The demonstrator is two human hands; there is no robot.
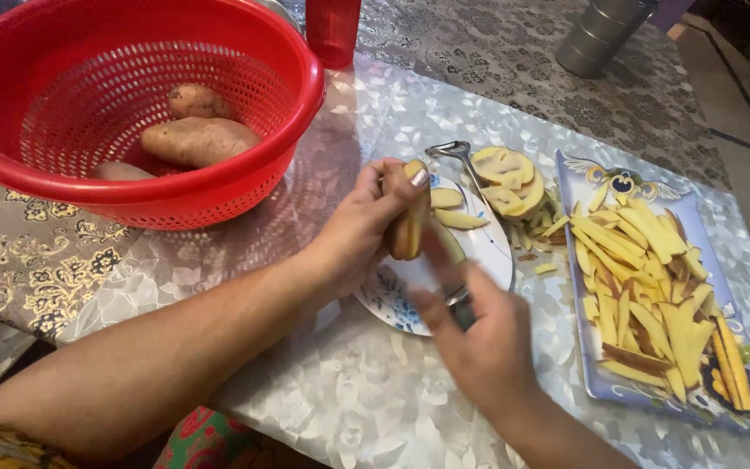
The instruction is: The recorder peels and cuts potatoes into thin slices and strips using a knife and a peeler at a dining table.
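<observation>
My left hand [365, 227] grips a partly peeled potato [411, 227] upright over a round white plate [495, 247] with a blue pattern. My right hand [477, 334] is closed around a knife handle [460, 310], and the blurred blade reaches up against the potato. Potato slices [458, 218] lie on the plate. A metal peeler [462, 159] rests at the plate's far edge beside a heap of peeled slices [507, 178].
A red plastic colander [245, 182] at the left holds three unpeeled potatoes [199, 139]. A rectangular tray [596, 386] at the right carries several cut potato sticks [644, 287]. A red cup [333, 30] and a steel container [599, 35] stand at the back. The table's edge runs near my arms.
</observation>
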